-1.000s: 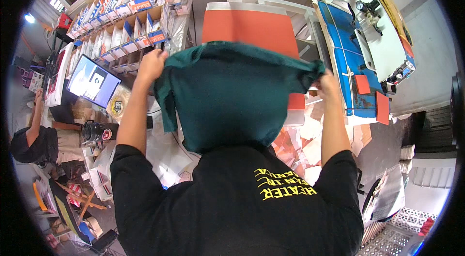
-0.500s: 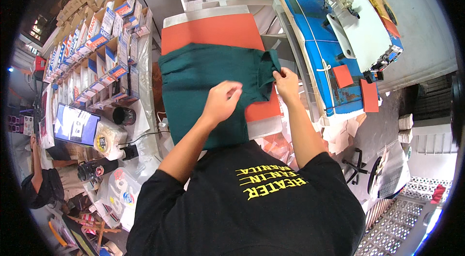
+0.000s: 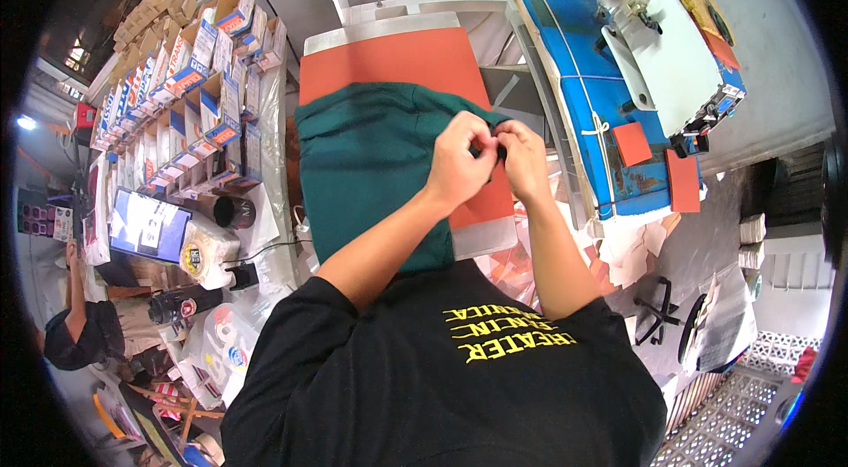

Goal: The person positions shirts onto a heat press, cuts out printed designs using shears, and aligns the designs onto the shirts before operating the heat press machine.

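Note:
A dark green garment [image 3: 367, 175] lies over an orange-padded platen [image 3: 389, 52], its narrow right end bunched between my hands. My left hand [image 3: 461, 158] pinches that end with curled fingers and thumb. My right hand [image 3: 523, 159] grips the same end just to the right, fingers bent. The bit of cloth between them is mostly hidden by my fingers.
Boxes of rolled or filed sheets [image 3: 185, 105], a laptop [image 3: 146, 224] and a black cylinder [image 3: 177, 303] stand left. A co-worker [image 3: 75, 334] is at far left. A white press with blue pad [image 3: 574, 105] stands right. Paper sheets [image 3: 618, 250] lie below it; an office chair [image 3: 662, 317] stands lower right.
The garment, held up spread between both hands a second ago, now lies on the platen. My left hand has moved right beside my right hand and closed on the garment's end.

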Motion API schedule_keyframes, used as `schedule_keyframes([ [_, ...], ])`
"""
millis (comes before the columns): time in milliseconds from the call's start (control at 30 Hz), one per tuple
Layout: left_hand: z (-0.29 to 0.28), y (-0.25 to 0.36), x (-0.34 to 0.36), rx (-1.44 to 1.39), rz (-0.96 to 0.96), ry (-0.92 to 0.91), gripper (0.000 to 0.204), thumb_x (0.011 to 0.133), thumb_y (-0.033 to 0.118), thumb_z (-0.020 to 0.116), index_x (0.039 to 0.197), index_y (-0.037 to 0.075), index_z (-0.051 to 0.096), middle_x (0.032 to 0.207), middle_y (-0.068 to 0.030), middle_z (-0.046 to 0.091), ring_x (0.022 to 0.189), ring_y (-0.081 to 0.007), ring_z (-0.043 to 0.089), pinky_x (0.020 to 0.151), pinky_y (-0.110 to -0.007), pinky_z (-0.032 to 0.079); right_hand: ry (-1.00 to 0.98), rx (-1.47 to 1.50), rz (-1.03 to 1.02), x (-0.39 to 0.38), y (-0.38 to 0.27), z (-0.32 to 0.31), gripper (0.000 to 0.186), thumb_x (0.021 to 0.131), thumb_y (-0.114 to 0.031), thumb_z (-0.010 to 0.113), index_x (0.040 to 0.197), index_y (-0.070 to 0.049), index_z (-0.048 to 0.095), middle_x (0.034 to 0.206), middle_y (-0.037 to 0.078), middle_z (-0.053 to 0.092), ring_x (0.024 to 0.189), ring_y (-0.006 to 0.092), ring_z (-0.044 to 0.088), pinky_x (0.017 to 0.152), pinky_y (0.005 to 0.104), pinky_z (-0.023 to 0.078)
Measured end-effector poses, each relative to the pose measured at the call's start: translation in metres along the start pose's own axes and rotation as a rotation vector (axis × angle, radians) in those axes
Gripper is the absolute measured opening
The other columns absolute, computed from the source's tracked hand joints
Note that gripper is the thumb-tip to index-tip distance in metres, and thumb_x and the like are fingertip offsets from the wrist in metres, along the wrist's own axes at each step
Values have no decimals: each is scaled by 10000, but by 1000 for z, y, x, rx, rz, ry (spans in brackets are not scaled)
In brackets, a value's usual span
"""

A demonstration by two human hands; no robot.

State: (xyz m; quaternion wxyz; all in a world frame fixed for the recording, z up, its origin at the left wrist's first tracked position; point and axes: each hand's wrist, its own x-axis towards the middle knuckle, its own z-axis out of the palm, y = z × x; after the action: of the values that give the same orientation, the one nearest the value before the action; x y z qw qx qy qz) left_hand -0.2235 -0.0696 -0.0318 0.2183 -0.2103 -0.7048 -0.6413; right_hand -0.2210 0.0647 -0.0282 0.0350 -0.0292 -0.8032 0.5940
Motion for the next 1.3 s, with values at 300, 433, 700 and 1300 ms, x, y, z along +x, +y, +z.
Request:
schedule_keyframes([
  [300,-43,24,-60,93,303,-326,155,739,-40,690,824,24,577,884,-119,579,833,-296,596,748,-361,506,-390,1262,510,9,39,27,346,922,-208,583,1192,8,604,1182,140,659,995,277,662,870,398,569],
  [433,-117,24,-75,373,149,12,215,829,43,686,1025,38,597,1041,-152,605,1018,-317,585,910,-418,468,-511,1132,215,-17,-7,53,423,929,-192,590,1289,25,540,1258,163,618,1102,260,621,965,383,516],
  [700,-262,36,-58,217,-238,112,158,818,66,762,897,-22,657,828,-113,671,746,-155,627,676,-274,483,-614,636,-263,-38,-70,136,428,913,-172,624,1284,22,533,1253,140,617,1085,227,613,985,375,498],
  [1300,-393,149,65,465,-202,3,218,851,167,753,969,-11,706,798,-6,696,777,-69,609,703,-235,478,-410,754,-67,7,-214,153,236,861,-168,748,1000,15,694,952,122,717,817,194,696,747,355,576],
])
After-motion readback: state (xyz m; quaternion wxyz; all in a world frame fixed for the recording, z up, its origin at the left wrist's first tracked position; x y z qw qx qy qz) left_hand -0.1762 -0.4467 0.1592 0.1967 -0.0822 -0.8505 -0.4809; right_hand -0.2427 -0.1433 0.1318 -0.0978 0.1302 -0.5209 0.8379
